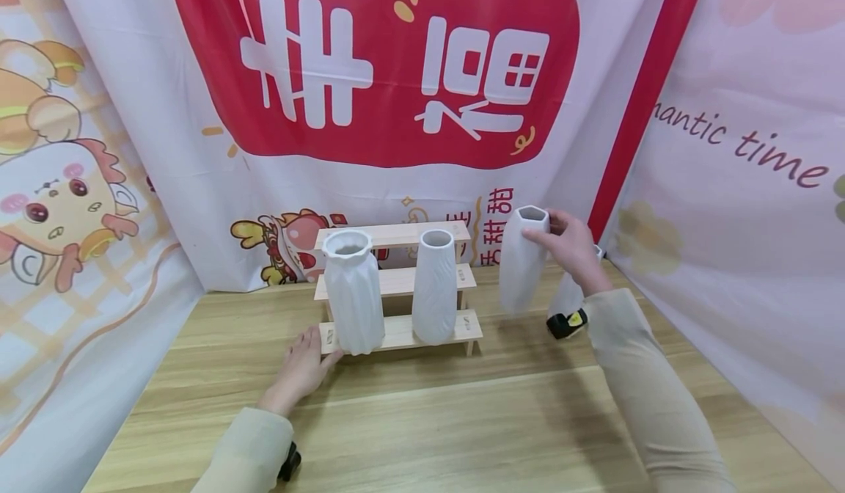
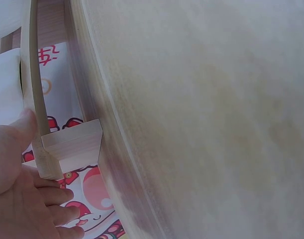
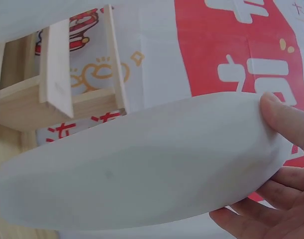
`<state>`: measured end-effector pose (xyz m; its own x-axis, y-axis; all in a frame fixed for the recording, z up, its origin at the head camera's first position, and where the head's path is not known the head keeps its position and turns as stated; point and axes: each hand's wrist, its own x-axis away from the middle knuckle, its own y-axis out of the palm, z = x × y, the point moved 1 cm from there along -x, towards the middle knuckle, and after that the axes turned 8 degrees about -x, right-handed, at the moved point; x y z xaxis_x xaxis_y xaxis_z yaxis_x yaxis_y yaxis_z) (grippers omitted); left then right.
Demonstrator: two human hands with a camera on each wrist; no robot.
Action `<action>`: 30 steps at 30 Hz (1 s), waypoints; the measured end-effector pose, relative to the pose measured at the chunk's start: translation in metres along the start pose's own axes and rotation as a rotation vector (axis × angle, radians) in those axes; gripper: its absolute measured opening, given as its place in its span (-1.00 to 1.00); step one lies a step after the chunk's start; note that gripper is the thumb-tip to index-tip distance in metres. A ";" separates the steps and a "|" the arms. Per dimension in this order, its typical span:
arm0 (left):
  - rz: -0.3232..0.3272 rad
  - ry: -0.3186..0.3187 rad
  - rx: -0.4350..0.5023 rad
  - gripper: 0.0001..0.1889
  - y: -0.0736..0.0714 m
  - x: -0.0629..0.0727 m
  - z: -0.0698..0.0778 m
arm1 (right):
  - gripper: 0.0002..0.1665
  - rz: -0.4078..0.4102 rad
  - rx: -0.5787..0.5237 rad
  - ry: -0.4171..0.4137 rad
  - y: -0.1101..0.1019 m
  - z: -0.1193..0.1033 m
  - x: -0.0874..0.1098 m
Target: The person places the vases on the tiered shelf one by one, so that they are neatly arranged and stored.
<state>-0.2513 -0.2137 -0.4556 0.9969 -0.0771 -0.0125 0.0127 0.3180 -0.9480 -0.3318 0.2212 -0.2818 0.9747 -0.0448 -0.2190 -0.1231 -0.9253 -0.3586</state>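
My right hand (image 1: pixel 573 245) grips a white faceted vase (image 1: pixel 521 262) near its top, thumb on the near side and fingers behind. The vase has a five-sided mouth and is tilted a little, to the right of a three-step wooden stand (image 1: pixel 399 282). In the right wrist view the vase (image 3: pixel 142 164) spans most of the picture. My left hand (image 1: pixel 300 367) holds the front left corner of the stand's lowest step, thumb along the front edge and fingers at the end. On that step stand a ruffled-rim white vase (image 1: pixel 355 295) and a slimmer leaf-patterned white vase (image 1: pixel 436 287).
Another white vase (image 1: pixel 566 295) stands behind the right wrist, partly hidden by the arm and the black wrist camera (image 1: pixel 566 324). The wood-grain table (image 1: pixel 436 420) meets a printed cloth backdrop (image 1: pixel 389 177) behind the stand, with cloth walls at both sides.
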 end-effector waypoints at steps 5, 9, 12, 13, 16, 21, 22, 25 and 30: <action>0.003 -0.001 0.003 -0.16 0.000 0.001 0.000 | -0.18 0.000 -0.012 -0.043 -0.003 -0.018 0.001; 0.001 -0.005 0.006 -0.16 -0.001 0.001 0.000 | -0.16 -0.001 -0.013 -0.064 -0.004 -0.030 -0.001; 0.000 -0.005 0.005 -0.16 0.000 0.000 0.001 | -0.15 -0.001 -0.012 -0.078 -0.004 -0.038 -0.003; 0.001 -0.004 0.003 -0.16 0.000 0.000 0.000 | -0.14 0.000 -0.012 -0.081 -0.003 -0.040 -0.004; 0.003 0.000 -0.004 -0.15 0.000 0.000 0.001 | -0.14 0.000 -0.010 -0.090 -0.001 -0.047 -0.005; 0.001 -0.003 -0.012 -0.16 0.000 0.000 0.000 | -0.16 -0.003 -0.002 -0.111 0.004 -0.060 -0.007; 0.000 -0.004 -0.011 -0.16 0.000 0.000 0.000 | -0.15 -0.004 -0.001 -0.114 0.005 -0.062 -0.007; -0.002 -0.005 -0.008 -0.16 0.000 0.000 0.000 | -0.16 -0.003 -0.009 -0.125 0.008 -0.069 -0.008; 0.004 -0.001 -0.010 -0.15 0.000 0.001 0.000 | -0.16 0.008 -0.021 -0.137 0.012 -0.078 -0.011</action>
<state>-0.2508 -0.2141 -0.4557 0.9971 -0.0745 -0.0161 0.0078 0.3088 -0.9511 -0.3297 0.1814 -0.2127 0.9391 -0.0017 -0.3437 -0.1251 -0.9330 -0.3374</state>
